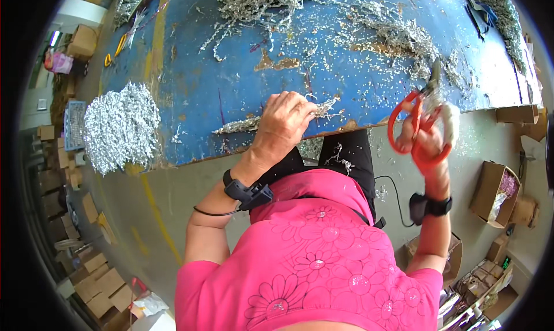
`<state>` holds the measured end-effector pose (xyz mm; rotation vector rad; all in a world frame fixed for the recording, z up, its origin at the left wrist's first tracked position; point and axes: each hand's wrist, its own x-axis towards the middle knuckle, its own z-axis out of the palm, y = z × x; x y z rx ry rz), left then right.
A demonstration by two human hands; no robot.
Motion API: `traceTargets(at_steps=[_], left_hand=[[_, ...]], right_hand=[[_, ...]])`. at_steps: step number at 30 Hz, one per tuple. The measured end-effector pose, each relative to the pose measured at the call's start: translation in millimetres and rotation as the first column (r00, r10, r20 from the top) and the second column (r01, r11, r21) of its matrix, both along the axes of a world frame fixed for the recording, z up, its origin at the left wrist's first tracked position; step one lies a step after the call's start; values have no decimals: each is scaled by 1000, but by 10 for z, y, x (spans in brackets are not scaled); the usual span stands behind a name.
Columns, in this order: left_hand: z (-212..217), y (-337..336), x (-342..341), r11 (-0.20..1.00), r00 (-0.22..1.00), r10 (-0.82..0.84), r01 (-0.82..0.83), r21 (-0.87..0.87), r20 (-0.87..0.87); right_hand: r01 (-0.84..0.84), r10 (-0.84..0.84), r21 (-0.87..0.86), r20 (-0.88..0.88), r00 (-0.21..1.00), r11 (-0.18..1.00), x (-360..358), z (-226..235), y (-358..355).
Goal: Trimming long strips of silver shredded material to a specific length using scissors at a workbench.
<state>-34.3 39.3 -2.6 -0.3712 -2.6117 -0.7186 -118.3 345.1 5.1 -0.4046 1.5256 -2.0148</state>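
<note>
a: what've you got up close?

b: watching from my end, i see the left hand [284, 120] pinching a thin silver tinsel bundle [239, 125] along the near edge of the counter [196, 109]. the right hand [430, 133] grips red-handled scissors [416, 113], blades pointing away.

a: and past that?

b: yellow-handled scissors [120, 45] off left, then a fluffy tinsel heap [268, 2] further back.

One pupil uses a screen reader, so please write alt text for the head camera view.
A person in a pink top holds red-handled scissors raised in the right hand, the left hand on a thin silver tinsel bundle near the edge of a worn blue table. A silver tinsel heap sits at left; more tinsel lies farther back.
</note>
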Motion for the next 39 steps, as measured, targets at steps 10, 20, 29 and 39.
traceTargets(at_steps=[10, 20, 29, 39], left_hand=[[-58, -78, -29, 982, 997, -32, 17, 188, 75], [196, 56, 44, 998, 997, -25, 29, 60, -70], [167, 70, 61, 997, 993, -56, 61, 43, -103], [116, 79, 68, 994, 981, -108, 111, 13, -162]], right_hand=[[-454, 527, 510, 3, 850, 730, 867, 13, -312], [-350, 474, 528, -116, 873, 773, 913, 8, -627], [-375, 443, 481, -33, 896, 793, 898, -29, -657], [-303, 360, 462, -38, 932, 834, 904, -45, -704]])
